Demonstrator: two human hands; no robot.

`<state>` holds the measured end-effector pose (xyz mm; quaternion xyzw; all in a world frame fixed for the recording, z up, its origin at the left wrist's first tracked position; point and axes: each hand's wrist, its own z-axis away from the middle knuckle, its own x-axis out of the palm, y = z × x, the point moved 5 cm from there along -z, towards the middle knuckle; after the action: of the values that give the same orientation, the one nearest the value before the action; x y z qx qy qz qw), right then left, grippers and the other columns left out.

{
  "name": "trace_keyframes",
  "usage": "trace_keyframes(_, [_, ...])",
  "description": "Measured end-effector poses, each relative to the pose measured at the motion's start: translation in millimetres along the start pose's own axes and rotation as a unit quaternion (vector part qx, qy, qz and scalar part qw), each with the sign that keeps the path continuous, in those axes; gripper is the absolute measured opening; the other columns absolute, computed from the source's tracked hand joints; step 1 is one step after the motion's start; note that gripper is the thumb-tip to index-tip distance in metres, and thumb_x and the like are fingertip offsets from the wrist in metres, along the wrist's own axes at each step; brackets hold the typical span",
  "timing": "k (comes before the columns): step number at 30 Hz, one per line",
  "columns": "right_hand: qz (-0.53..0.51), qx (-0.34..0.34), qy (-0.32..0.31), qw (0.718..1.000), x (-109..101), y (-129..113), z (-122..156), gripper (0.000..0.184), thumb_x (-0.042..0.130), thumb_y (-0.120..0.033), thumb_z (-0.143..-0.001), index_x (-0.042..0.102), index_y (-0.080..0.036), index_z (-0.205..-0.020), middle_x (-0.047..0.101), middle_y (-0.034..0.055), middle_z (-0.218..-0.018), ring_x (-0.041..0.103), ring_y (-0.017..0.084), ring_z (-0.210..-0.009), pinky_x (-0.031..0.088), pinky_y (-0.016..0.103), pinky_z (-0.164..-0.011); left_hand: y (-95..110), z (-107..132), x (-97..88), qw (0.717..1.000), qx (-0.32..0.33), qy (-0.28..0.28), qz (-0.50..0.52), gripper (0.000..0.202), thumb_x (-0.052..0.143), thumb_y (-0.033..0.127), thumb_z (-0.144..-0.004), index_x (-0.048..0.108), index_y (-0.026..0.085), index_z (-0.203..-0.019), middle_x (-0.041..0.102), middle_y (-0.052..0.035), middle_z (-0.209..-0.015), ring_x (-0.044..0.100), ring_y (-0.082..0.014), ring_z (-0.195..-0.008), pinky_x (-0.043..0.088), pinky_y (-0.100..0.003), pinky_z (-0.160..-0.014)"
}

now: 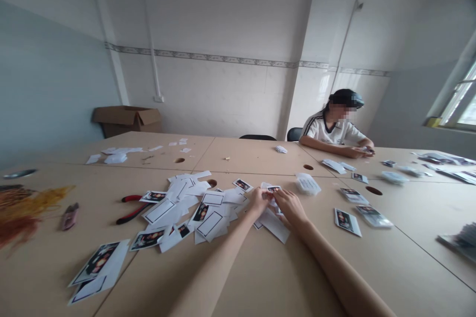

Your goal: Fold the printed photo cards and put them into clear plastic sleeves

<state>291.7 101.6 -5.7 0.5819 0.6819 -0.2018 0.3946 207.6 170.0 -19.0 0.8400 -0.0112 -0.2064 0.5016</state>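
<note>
The surface (267, 277) was pale tan, some cards (210, 225) white with dark rectangular outlines, the pliers (131, 216) red-and-black-handled, the threads (20, 225) rusty orange and yellow.

On my remote feed, the left forearm (219, 262) shows toward seven o'clock and the right forearm (330, 260) toward five, both bare down to the edge of my view. Each is slender, broad at its near end and tapering to bare wrists (305, 228). My left hand (259, 199) and right hand (290, 205) are bare too, with slim fingers (279, 194); finer details are too small to make out.
</note>
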Motion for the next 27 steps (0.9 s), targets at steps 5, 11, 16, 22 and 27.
trace_keyframes(5, [-0.029,0.029,0.006,0.999,1.0,2.6,1.3,0.009,0.052,-0.015,-0.073,0.056,-0.015,-0.081,0.060,0.0059,-0.081,0.056,0.017,-0.073,0.041,0.025,-0.064,-1.9,0.5,-0.6,1.000,0.001,0.004,-0.022,0.015,0.055,0.009,-0.059,0.066,0.014,-0.068,0.068,-0.0034,-0.071,0.059,-0.0163,-0.070,0.046,-0.029,-0.071])
trace_keyframes(11, [-0.064,0.070,0.030,0.995,4.6,9.0,2.3,0.017,0.041,-0.017,-0.082,0.058,-0.017,-0.081,0.061,0.0034,-0.078,0.057,0.012,-0.070,0.041,0.020,-0.060,-4.4,0.5,0.3,1.000,0.004,-0.001,-0.031,0.015,0.054,0.008,-0.061,0.065,0.013,-0.071,0.068,-0.0047,-0.074,0.060,-0.0168,-0.072,0.046,-0.028,-0.071])
trace_keyframes(16, [-0.071,0.073,0.044,0.994,3.4,9.3,3.5,0.019,0.041,-0.020,-0.083,0.059,-0.018,-0.080,0.060,0.0029,-0.077,0.056,0.012,-0.070,0.041,0.020,-0.061,-6.7,-0.6,1.0,1.000,0.004,-0.004,-0.030,0.017,0.054,0.006,-0.061,0.065,0.012,-0.072,0.068,-0.0059,-0.076,0.060,-0.0167,-0.073,0.046,-0.028,-0.070])
trace_keyframes(22, [-0.053,0.050,0.048,0.996,0.1,7.3,3.4,0.015,0.045,-0.020,-0.081,0.060,-0.019,-0.080,0.059,0.0039,-0.080,0.054,0.014,-0.076,0.041,0.022,-0.066,-0.7,-0.5,-0.1,1.000,0.009,-0.010,-0.029,0.016,0.054,0.003,-0.059,0.064,0.013,-0.065,0.067,-0.0045,-0.070,0.060,-0.0167,-0.069,0.046,-0.027,-0.070])
trace_keyframes(27, [-0.033,0.027,0.040,0.998,-0.8,5.4,3.0,0.014,0.047,-0.015,-0.079,0.060,-0.019,-0.081,0.059,0.0045,-0.080,0.053,0.015,-0.075,0.040,0.025,-0.068,-3.3,-0.7,1.0,0.999,0.008,-0.003,-0.031,0.013,0.054,0.005,-0.060,0.064,0.013,-0.064,0.066,-0.0052,-0.069,0.058,-0.0171,-0.071,0.045,-0.029,-0.073])
